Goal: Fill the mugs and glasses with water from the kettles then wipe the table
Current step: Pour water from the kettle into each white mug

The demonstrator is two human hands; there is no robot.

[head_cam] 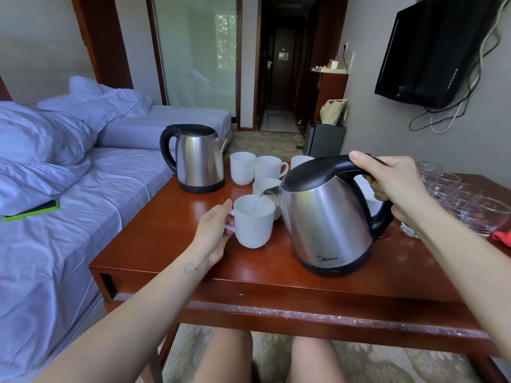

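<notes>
My right hand (392, 186) grips the black handle of a steel kettle (329, 219), tilted left, and a thin stream of water runs from its spout into a white mug (255, 223). My left hand (215, 233) holds that mug by its handle on the red-brown table (166, 241). Several more white mugs (269, 167) stand behind it. A second steel kettle (199, 158) stands upright at the table's far left. Several clear glasses (464, 197) cluster at the far right, partly hidden by my right arm.
A red cloth (503, 236) lies at the table's right edge. A bed with rumpled white bedding (55, 167) runs along the left, with a green-edged phone (33, 212) on it. A wall television (431, 51) hangs at the right. My knees show under the table.
</notes>
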